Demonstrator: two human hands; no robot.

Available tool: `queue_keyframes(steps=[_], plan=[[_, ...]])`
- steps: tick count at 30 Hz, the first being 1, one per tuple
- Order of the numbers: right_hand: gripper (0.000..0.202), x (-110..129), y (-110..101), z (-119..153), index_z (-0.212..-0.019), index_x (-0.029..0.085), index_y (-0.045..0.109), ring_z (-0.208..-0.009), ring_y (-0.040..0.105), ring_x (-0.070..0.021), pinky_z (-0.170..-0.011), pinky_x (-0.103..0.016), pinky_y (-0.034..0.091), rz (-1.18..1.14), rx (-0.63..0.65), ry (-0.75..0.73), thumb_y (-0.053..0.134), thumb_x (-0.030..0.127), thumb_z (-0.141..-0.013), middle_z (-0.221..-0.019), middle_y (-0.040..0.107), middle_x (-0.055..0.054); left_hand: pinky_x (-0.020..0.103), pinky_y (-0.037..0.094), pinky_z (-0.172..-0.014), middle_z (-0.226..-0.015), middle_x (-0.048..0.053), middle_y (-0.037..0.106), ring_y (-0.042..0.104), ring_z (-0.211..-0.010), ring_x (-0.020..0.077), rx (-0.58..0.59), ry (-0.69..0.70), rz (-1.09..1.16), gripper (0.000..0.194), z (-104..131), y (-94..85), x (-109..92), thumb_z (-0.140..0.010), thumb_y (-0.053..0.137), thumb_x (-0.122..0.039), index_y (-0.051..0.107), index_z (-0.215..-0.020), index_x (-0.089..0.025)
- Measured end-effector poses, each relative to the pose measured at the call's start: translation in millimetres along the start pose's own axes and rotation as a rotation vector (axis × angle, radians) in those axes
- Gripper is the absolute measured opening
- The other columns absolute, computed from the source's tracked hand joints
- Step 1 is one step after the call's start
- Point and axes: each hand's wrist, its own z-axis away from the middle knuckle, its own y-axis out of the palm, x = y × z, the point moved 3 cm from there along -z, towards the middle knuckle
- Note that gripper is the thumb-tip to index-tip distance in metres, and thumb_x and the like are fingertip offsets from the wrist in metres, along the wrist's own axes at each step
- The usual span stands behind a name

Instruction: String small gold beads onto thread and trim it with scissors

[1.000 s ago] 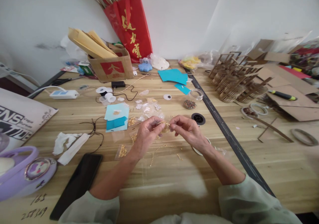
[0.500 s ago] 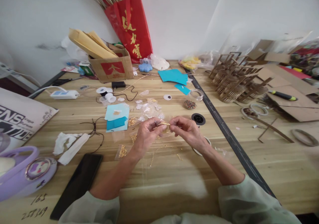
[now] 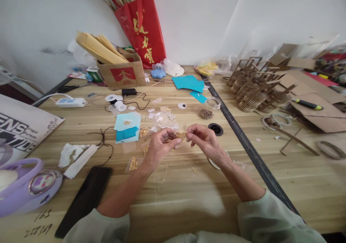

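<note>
Both hands meet above the wooden table (image 3: 189, 196), at the middle of the view. My left hand (image 3: 162, 144) pinches a small clear bag with gold-coloured pieces (image 3: 180, 135) between thumb and fingers. On the bag's other side, my right hand (image 3: 202, 138) is closed at its edge, by a thin gold strip or pin too small to make out. A fine gold chain (image 3: 178, 159) lies curved on the table just below the hands. Left of my left hand are small bags of gold beads (image 3: 133, 163), and silvery pieces in clear plastic (image 3: 162, 117) lie behind.
A black phone (image 3: 83, 199) and a purple basket-like object (image 3: 24, 189) are at the left. Blue cards (image 3: 127, 127), a black spool (image 3: 215, 129) and a dish of beads (image 3: 206, 113) surround the hands. Brown woven baskets (image 3: 251, 88) stand at the back right.
My hands have moved slightly apart, my right hand a little right and up. The bag with gold pieces now shows more openly between them.
</note>
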Motion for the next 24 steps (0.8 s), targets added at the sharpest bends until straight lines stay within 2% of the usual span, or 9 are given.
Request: queue_keyframes(steps=[10, 24], plan=[[0.023, 0.6, 1.4, -1.0, -0.086, 0.018, 0.058, -0.065, 0.055, -0.0124, -0.057, -0.025, 0.048, 0.019, 0.024, 0.017, 0.059, 0.041, -0.086, -0.070, 0.060, 0.000, 0.022, 0.048, -0.055, -0.065, -0.002, 0.061, 0.056, -0.059, 0.0099, -0.001, 0.002, 0.004, 0.022, -0.7, -1.6, 4.7, -0.065, 0.077, -0.028, 0.060, -0.073, -0.016], [0.020, 1.4, 2.5, -0.4, -0.088, 0.018, 0.059, -0.065, 0.056, -0.0123, -0.056, -0.025, 0.048, 0.001, 0.025, 0.037, 0.060, 0.037, -0.085, -0.069, 0.059, 0.000, 0.022, 0.045, -0.054, -0.057, -0.002, 0.059, 0.053, -0.053, 0.0086, -0.002, 0.002, 0.020, 0.022, -0.9, -1.2, -0.1, -0.066, 0.076, -0.027, 0.058, -0.065, -0.015]])
